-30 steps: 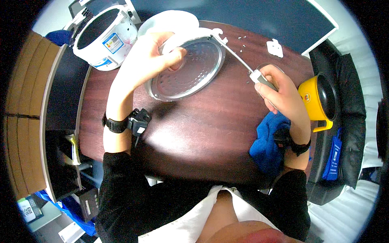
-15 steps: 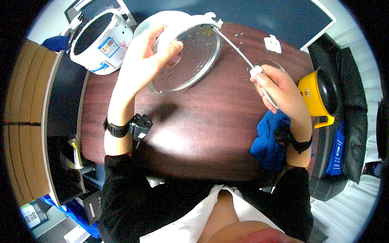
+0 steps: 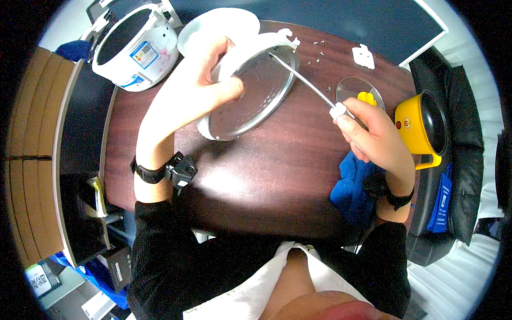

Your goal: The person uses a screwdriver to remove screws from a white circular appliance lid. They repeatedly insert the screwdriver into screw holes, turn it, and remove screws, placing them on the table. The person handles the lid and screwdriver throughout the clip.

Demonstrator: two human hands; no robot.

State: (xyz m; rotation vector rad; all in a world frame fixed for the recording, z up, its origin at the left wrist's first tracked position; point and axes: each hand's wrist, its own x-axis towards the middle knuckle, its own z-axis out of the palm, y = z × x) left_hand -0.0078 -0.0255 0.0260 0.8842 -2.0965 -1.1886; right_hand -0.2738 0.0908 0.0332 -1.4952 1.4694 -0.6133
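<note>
My left hand (image 3: 210,90) grips a round cooker lid (image 3: 258,80) by its rim, fingers behind and thumb in front. The lid is tilted above the table, its dotted, see-through-looking inner face turned to the right, with white plastic along the upper edge. In my right hand (image 3: 376,130) is a long screwdriver (image 3: 306,82), its light handle wrapped by the fingers. The metal shaft points up and left, its tip at the inner side of the lid's upper rim; whether it sits in a screw is too small to tell.
A white cooker body (image 3: 154,61) stands back left beside a white round cover (image 3: 240,24). Small loose screws (image 3: 318,60) and a white plastic piece (image 3: 363,56) lie at the back right. Further right are a clear yellow-knobbed lid (image 3: 346,85), a yellow pot (image 3: 410,128) and a blue cloth (image 3: 352,189).
The cooker lid in my left hand has come slightly nearer and tilted more. The screwdriver's tip has shifted left and down along its rim. My right hand has lowered a little, uncovering the yellow knob.
</note>
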